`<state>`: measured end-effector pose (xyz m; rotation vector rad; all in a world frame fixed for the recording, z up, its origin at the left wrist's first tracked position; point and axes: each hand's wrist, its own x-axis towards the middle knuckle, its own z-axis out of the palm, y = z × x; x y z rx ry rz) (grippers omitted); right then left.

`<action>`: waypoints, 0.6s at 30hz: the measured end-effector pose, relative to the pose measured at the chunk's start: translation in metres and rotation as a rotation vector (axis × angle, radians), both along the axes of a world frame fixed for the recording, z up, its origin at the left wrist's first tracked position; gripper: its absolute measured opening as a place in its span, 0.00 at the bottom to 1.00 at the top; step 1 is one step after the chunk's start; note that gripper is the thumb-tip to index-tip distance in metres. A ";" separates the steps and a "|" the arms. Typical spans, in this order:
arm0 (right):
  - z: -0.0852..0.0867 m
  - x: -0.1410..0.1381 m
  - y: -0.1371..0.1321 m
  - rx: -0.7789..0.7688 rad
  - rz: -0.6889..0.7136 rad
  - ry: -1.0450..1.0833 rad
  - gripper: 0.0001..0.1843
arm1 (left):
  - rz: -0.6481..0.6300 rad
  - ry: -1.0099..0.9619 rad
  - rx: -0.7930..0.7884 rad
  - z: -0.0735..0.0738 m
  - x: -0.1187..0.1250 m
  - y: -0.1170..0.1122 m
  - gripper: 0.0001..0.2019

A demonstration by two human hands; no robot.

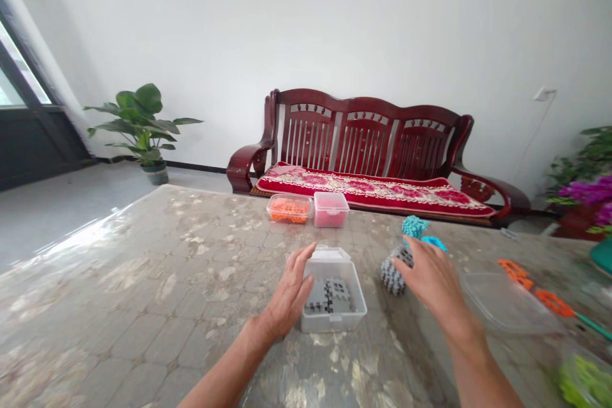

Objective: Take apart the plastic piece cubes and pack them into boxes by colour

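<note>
My left hand (289, 295) lies against the left side of an open clear plastic box (351, 319), fingers stretched out along its wall. Inside the box lie a few grey interlocking pieces (329, 296). My right hand (430, 277) reaches over the table with fingers spread, its fingertips at a grey block built of pieces (391, 274). Just beyond that hand are a teal built shape (414, 225) and a blue piece (434, 242). Neither hand holds anything.
A box of orange pieces (289, 208) and a pink box (331, 209) stand at the table's far edge. A clear lid (507, 303), orange pieces (519, 273) and green pieces (588, 379) lie right. A red wooden bench (368, 159) stands behind the marble-patterned table (143, 293).
</note>
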<state>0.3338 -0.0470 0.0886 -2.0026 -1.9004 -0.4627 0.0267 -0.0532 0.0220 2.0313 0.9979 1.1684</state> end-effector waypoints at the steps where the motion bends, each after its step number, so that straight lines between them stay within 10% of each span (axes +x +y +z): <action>1: 0.001 0.002 -0.001 -0.035 -0.029 -0.025 0.25 | -0.001 -0.001 0.003 0.000 0.000 0.000 0.25; 11: 0.005 -0.002 -0.007 0.000 0.010 0.051 0.27 | -0.005 0.015 0.017 -0.003 -0.001 0.002 0.25; 18: 0.019 -0.052 -0.018 -0.151 0.402 0.334 0.30 | 0.006 0.003 0.016 0.001 -0.001 0.000 0.24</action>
